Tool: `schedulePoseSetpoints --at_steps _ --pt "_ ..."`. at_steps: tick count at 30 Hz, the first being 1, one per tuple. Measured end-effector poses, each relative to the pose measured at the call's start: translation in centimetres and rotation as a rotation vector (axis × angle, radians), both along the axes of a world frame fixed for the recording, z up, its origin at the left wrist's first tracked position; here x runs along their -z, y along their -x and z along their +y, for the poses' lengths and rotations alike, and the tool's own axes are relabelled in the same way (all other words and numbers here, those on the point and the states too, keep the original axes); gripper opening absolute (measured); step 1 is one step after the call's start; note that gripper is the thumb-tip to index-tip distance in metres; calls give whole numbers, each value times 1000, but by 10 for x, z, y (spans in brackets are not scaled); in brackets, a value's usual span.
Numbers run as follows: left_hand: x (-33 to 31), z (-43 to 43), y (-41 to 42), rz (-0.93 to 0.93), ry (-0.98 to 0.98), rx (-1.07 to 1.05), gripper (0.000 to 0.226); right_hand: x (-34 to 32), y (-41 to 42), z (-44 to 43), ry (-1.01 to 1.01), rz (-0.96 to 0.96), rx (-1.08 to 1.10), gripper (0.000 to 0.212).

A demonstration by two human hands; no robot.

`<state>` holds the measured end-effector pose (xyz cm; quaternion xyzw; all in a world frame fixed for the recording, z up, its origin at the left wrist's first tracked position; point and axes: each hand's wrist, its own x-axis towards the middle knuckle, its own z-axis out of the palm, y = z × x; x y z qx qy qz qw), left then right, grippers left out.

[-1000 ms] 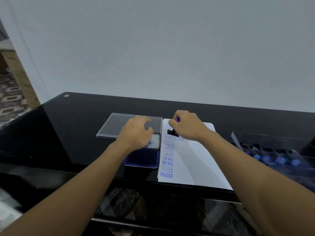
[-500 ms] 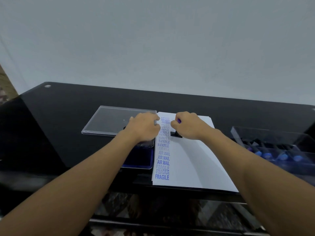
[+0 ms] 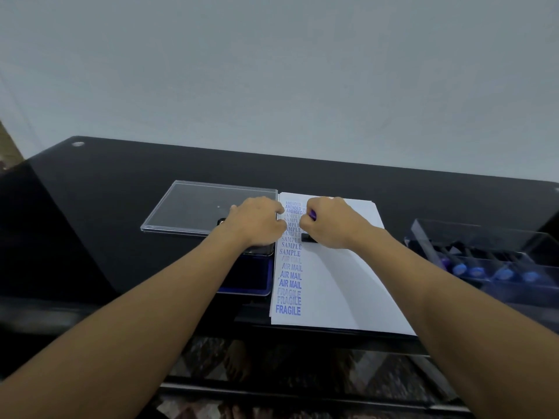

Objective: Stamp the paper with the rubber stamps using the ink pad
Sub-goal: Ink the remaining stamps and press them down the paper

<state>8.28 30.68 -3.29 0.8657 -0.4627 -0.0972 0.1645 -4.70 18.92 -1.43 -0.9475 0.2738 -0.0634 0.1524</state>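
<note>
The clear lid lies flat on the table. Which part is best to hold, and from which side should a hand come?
Probably the thin rim on its left short side, coming from the left. The clear lid lies flat on the table, so only the rim offers a grip. That side is free; at the right, the left hand covers its corner and the paper lies close.

My left hand (image 3: 257,222) and my right hand (image 3: 332,225) are bare, and so are both wrists, with my left forearm (image 3: 169,297) and my right forearm (image 3: 423,285) showing uncovered skin all the way back to the lower corners of view.
</note>
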Motion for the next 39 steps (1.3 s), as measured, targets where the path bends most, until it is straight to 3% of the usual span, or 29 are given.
schedulePoseSetpoints --at_steps 17,39 --pt "0 0 7 -90 -64 -8 33 11 3 7 33 -22 20 28" --pt "0 -1 10 -119 -102 -11 33 15 4 9 57 -36 17 29"
